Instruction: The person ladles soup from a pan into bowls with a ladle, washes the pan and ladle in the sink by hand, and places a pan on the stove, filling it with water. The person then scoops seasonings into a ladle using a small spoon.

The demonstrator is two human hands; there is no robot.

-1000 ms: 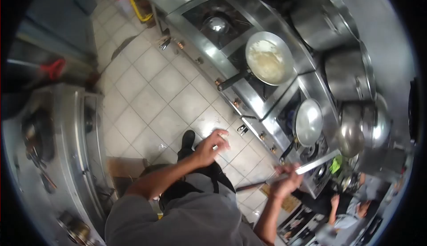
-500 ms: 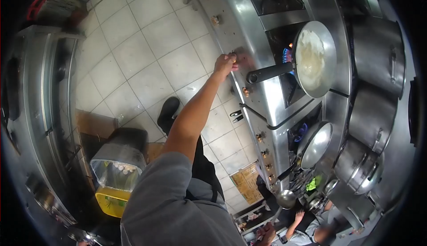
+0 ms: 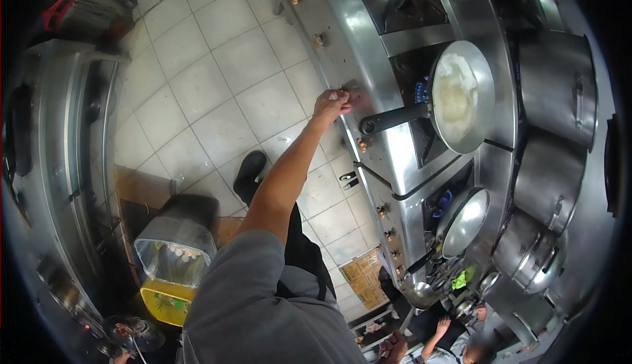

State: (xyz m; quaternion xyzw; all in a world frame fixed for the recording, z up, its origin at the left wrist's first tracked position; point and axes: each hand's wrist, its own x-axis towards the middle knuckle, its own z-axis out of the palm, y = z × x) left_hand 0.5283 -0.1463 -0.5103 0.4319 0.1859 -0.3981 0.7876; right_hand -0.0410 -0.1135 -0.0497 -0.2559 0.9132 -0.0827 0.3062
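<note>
My left hand [image 3: 334,102] reaches to the stove's front panel, its fingers closed round a burner knob that they mostly cover. Beside it, the black handle [image 3: 395,119] of a frying pan [image 3: 484,97] points towards me. A pale, whitish mass [image 3: 455,97] lies in that pan, over a small blue flame [image 3: 421,90]. At the bottom edge, my right hand [image 3: 394,347] is wrapped round the handle of a metal ladle [image 3: 421,294], whose round bowl hangs near the stove's front.
A second pan [image 3: 466,222] sits over another flame. Large steel pots [image 3: 556,94] line the back. A lined bin [image 3: 174,255] and a yellow container [image 3: 168,301] stand on the left. Another person's hand [image 3: 444,328] shows at bottom right, and cardboard [image 3: 364,280] on the floor.
The flame under the nearer pan has become smaller, and the whitish mass looks more opaque. My left hand stays at the knob. The view has shifted slightly.
</note>
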